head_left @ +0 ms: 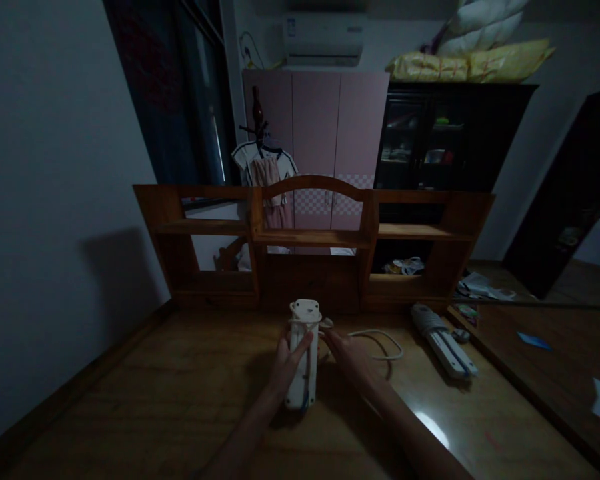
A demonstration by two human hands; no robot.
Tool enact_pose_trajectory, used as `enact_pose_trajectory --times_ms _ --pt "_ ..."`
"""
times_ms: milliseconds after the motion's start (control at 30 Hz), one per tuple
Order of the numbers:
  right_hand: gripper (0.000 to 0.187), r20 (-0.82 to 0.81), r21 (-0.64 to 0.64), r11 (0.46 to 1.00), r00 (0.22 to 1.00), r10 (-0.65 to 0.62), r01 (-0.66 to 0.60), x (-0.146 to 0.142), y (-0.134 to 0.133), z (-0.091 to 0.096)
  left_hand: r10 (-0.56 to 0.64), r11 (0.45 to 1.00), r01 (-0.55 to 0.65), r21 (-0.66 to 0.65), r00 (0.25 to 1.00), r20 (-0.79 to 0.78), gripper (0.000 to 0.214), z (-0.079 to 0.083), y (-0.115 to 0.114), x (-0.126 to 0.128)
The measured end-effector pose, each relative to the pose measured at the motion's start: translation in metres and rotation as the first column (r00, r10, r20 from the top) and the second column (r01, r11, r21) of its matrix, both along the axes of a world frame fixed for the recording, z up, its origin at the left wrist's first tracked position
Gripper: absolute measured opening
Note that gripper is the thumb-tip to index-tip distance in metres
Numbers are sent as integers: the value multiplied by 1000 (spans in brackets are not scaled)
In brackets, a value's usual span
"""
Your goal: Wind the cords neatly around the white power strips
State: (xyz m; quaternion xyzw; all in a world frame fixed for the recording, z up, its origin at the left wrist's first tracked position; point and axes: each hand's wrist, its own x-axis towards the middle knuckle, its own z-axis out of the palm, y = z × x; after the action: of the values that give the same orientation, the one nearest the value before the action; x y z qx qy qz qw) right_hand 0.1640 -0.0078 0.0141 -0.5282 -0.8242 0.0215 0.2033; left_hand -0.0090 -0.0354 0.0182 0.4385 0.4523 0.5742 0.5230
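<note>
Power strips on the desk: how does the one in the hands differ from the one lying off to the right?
The held power strip is gripped by the left hand, right hand beside it; the other power strip lies untouched. The held power strip's cord trails in a loose loop; the other power strip's cord is bundled round its far end. Both are white and elongated.
</note>
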Motion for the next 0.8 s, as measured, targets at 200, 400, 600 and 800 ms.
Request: enact_pose_trajectory --times_ms 200,400,600,800 --pt "37 171 100 995 984 -47 30 11 -1 5 -11 1000 11 17 1000 16 73 8 -3 3" --pt "36 239 163 987 970 -51 12 8 -2 3 13 1000 -13 8 1000 19 79 10 -5 4" --pt "20 228 212 977 971 -73 24 8 -2 6 100 994 -99 57 995 -20 72 5 2 0" --pt "28 188 368 928 982 -9 -62 15 -11 29 269 955 -221 199 928 -258 59 -2 14 -9"
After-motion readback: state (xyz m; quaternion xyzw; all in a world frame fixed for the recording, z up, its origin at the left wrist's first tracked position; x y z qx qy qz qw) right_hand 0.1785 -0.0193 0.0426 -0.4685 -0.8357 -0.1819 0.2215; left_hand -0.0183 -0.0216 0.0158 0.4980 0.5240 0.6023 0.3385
